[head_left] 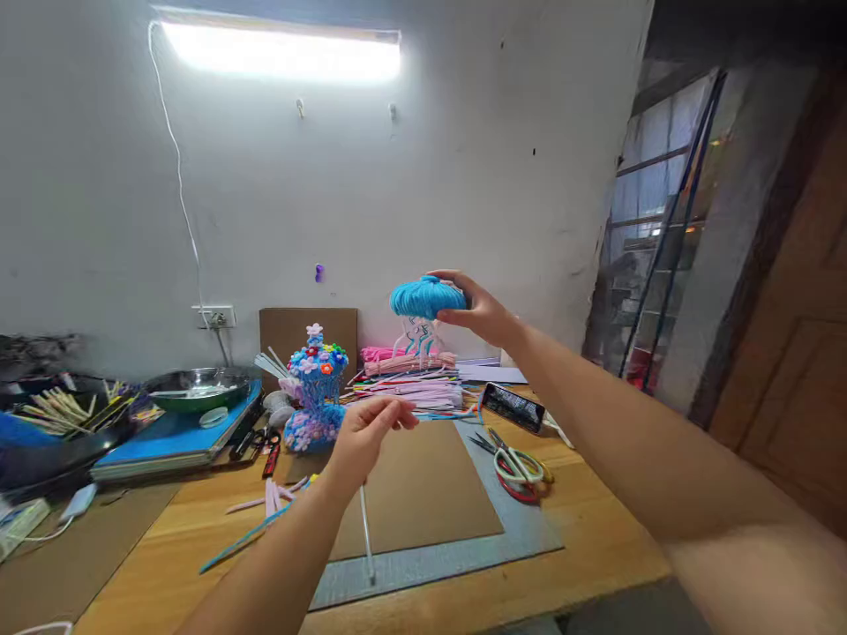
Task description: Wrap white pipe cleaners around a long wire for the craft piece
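Note:
My right hand (480, 310) is raised above the work board, thumb and fingers closed around the side of a bright blue dome of bent pipe cleaners (423, 298). Below the dome are pale, looping shapes; whether they belong to it I cannot tell. Lower and to the left, my left hand (371, 430) has its fingers curled in a pinch over the brown cardboard (430, 494). Anything between those fingertips is too small to make out. A thin clear rod (366, 534) shows under the left wrist; its top end is hidden, so I cannot tell if the hand touches it.
Left of my hands stands a blue flower-covered pipe-cleaner piece (318, 388). Bundled pink and white pipe cleaners (416, 379) lie behind. Scissors (520, 466) and a phone (513, 407) are on the right, a metal bowl (198, 388) and blue folder (178, 437) on the left.

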The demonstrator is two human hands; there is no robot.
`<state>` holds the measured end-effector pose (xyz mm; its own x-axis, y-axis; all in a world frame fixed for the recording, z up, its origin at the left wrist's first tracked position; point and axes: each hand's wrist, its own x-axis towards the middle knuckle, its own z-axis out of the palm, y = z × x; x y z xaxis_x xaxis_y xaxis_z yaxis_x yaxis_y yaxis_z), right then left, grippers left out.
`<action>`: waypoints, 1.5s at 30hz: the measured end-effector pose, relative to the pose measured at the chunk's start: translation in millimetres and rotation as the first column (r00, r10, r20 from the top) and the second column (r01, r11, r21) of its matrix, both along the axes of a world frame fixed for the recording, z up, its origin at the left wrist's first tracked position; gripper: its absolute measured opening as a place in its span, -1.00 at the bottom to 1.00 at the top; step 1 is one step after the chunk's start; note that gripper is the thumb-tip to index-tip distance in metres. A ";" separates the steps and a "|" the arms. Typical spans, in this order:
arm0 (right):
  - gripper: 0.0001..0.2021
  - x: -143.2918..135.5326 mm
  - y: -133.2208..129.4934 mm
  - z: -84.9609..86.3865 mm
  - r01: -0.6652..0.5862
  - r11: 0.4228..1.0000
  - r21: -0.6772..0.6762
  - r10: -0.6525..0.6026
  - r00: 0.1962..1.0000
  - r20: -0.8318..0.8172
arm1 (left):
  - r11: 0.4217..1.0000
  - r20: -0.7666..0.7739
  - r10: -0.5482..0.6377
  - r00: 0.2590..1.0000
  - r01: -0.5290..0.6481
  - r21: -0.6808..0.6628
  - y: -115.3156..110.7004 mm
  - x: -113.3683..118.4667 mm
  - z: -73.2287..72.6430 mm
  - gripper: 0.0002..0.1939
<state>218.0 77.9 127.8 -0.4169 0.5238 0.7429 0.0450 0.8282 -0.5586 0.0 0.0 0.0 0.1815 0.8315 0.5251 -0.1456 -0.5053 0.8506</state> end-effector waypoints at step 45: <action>-0.39 -28.4 -45.2 -19.3 -0.581 0.681 -0.445 0.503 0.814 -0.291 | 0.981 0.083 -0.191 0.978 0.188 0.049 -5.2 -20.2 111.7 -0.32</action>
<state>189.6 32.7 108.4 -0.6624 0.5419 0.5173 -0.4302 0.2901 -0.8548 -20.2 -5.2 111.7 0.2859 0.7642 0.5782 -0.3144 -0.4952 0.8099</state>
